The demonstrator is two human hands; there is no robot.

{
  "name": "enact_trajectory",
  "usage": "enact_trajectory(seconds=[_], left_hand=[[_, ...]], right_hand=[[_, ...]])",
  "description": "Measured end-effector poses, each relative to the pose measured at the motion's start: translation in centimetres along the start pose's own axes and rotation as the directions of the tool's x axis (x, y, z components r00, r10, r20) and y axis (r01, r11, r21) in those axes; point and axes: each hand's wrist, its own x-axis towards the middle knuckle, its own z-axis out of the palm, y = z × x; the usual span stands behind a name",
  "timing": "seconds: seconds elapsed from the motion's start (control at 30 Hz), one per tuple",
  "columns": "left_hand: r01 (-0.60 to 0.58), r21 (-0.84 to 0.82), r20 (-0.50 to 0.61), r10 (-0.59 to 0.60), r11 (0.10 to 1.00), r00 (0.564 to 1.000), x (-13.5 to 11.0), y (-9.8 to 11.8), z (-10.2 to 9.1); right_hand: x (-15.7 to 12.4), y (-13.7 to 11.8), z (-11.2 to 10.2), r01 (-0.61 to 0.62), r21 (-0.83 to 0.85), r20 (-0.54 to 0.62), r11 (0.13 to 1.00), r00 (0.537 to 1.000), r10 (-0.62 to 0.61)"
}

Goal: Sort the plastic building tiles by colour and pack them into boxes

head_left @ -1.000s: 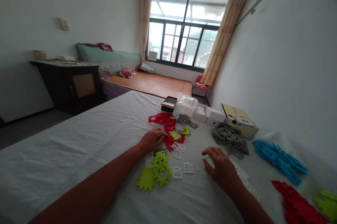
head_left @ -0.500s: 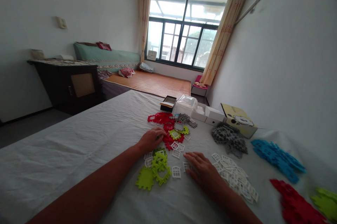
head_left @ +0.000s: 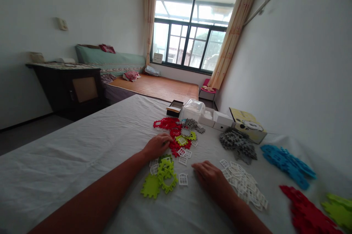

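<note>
"As two bare forearms reach in over a white cloth (head_left: 90, 142), what is the left hand (head_left: 157, 146) doing?"

"It rests palm down with bent fingers, at the left edge of some red toothed pieces (head_left: 174, 149). The fingertips are partly hidden, so I cannot tell whether they grip anything."

"And the right hand (head_left: 210, 175)?"

"Its fingers are drawn together and curl down towards the cloth. Their undersides are out of sight, so I cannot tell whether a piece is held."

"Where do the white pieces lie from there?"

"One white window-shaped piece (head_left: 183, 179) lies flat to the left of the right fingertips, near them but apart. A heap of white pieces (head_left: 243, 182) spreads on the hand's other side, to its right."

"What is close to the left hand?"

"Overlapping lime-green pieces (head_left: 150, 187) lie on the near side of it, towards the person."

"Anything farther off?"

"A dark grey pile (head_left: 238, 145) lies beyond the white heap, and blue pieces (head_left: 287, 164) lie to the right of that."
</note>
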Motion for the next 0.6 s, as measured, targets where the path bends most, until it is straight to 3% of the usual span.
enact_trajectory(seconds=[0.13,0.23,0.43,0.6], left_hand=[[0.0,0.001,-0.002,0.0,1.0,1.0,0.0,0.0,0.0],[-0.012,0.005,0.005,0.012,1.0,1.0,0.0,0.0,-0.1],[-0.016,0.004,0.001,0.016,1.0,1.0,0.0,-0.1,0.1],[-0.016,0.02,0.006,0.016,1.0,1.0,0.0,-0.2,0.0]], right_hand=[[-0.4,1.6,-1.1,-0.168,-0.055,-0.069,0.984,0.984,0.164],[-0.9,2.8,-2.5,-0.254,-0.165,-0.021,0.953,0.967,0.254],[-0.9,2.9,-3.3,-0.189,-0.115,0.124,0.975,0.971,0.202],[-1.0,3.1,-3.8,-0.217,-0.099,0.249,0.971,0.939,0.235]])
